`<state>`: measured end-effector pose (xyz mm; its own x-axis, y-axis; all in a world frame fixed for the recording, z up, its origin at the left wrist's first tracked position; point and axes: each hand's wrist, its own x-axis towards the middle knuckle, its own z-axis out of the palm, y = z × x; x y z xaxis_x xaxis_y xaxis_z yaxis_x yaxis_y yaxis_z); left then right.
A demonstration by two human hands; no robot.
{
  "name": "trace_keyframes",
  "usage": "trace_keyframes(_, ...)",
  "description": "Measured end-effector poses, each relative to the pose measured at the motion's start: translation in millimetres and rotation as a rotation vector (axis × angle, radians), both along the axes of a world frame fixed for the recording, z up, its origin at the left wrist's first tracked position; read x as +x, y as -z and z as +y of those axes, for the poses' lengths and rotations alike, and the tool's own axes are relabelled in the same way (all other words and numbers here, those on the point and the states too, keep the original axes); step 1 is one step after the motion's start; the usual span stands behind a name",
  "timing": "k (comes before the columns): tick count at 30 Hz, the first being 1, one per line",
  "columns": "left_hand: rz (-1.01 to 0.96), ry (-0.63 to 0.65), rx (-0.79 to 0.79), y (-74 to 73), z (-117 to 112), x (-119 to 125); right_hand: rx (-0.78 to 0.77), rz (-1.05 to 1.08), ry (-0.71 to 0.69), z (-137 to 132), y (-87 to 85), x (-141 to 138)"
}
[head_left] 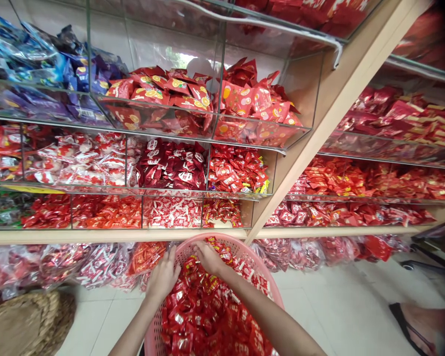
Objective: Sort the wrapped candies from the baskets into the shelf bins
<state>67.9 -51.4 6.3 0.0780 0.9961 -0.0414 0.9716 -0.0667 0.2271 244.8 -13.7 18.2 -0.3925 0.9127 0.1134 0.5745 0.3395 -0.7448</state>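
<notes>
A pink plastic basket [244,253] sits low in front of me, heaped with small red wrapped candies [203,306]. My left hand [163,278] rests on the basket's far left rim, its fingers curled over the edge. Over the far end of the heap, my right hand [208,258] lies on the candies with its fingers bent into them; what they hold is hidden. Just beyond the basket stands the shelf unit, its lowest clear bins [170,212] filled with red and white candies.
Tiered clear bins of red, white and blue-purple wrapped sweets fill the shelves ahead and to the right. Bagged candy [107,264] hangs below the wooden shelf edge [96,236]. A woven basket [25,321] stands at lower left. A sandalled foot [422,324] shows at lower right on white tiles.
</notes>
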Motion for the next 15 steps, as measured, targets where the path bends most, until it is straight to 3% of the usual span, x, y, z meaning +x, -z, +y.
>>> trace_keyframes(9,-0.031,-0.021,-0.022,0.1,-2.4,1.6,0.041,0.101,0.134,-23.0,-14.1,40.9)
trace_keyframes(12,-0.044,-0.026,-0.043,-0.3,-2.8,1.9,0.025,0.167,0.271,-44.2,-15.7,77.4)
trace_keyframes(15,-0.101,-0.047,-0.072,-0.4,-0.5,0.6,0.025,0.234,0.524,-79.6,-0.2,133.7)
